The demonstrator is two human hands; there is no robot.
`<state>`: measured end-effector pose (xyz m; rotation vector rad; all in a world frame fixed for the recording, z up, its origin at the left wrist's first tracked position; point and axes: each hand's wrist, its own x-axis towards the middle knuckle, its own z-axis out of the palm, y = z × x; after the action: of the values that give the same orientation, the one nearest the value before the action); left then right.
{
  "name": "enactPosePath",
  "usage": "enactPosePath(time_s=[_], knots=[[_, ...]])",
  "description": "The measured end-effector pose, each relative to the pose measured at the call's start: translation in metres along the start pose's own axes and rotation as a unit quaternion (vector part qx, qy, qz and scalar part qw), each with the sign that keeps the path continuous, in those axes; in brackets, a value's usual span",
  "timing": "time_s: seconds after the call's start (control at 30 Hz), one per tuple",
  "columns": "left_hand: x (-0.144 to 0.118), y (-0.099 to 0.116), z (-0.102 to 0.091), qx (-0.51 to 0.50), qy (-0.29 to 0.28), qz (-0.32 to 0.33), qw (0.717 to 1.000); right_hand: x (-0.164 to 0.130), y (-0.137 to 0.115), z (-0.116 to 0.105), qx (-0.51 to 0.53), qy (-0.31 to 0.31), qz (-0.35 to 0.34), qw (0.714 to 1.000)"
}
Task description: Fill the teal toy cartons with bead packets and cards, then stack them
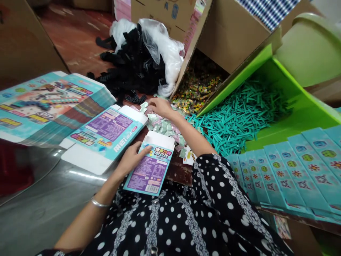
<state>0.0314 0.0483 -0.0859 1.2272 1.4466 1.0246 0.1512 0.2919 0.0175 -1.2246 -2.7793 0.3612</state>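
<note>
My left hand [133,156] grips a small teal and purple printed carton [146,174] against my lap, thumb on its face. The carton's white top flap is up at the far end. My right hand [161,107] reaches over a heap of small pale green and pink packets [165,128]; its fingers are bent together at a pale green packet [144,107] on the far left of the heap. Just left of my hands, more flat cartons [106,128] of the same kind lie stacked, flaps sticking out.
A tall stack of flat printed cartons [48,106] stands at far left. Black parts [130,67] spill from a clear bag [160,46]. Teal sticks [234,117] fill a tipped green bin [293,92]. Filled-looking boxes [290,170] stand in a row at right.
</note>
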Motion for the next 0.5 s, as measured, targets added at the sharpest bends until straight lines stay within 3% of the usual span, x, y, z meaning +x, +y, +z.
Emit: enactPosePath(time_s=[0.13, 0.23, 0.33, 0.5], knots=[[0.0, 0.001, 0.001, 0.004, -0.002, 0.004, 1.0, 0.066, -0.004, 0.026, -0.084, -0.036, 0.04, 0.995], [0.001, 0.001, 0.002, 0.012, -0.003, 0.007, 1.0, 0.093, -0.008, 0.036, -0.114, -0.05, 0.054, 0.991], [0.001, -0.001, 0.002, 0.023, -0.005, 0.012, 1.0, 0.102, -0.008, 0.038, -0.157, -0.053, 0.043, 0.985], [0.001, -0.001, 0.001, 0.022, -0.005, 0.02, 1.0, 0.089, 0.002, 0.021, -0.199, -0.08, -0.049, 0.975]])
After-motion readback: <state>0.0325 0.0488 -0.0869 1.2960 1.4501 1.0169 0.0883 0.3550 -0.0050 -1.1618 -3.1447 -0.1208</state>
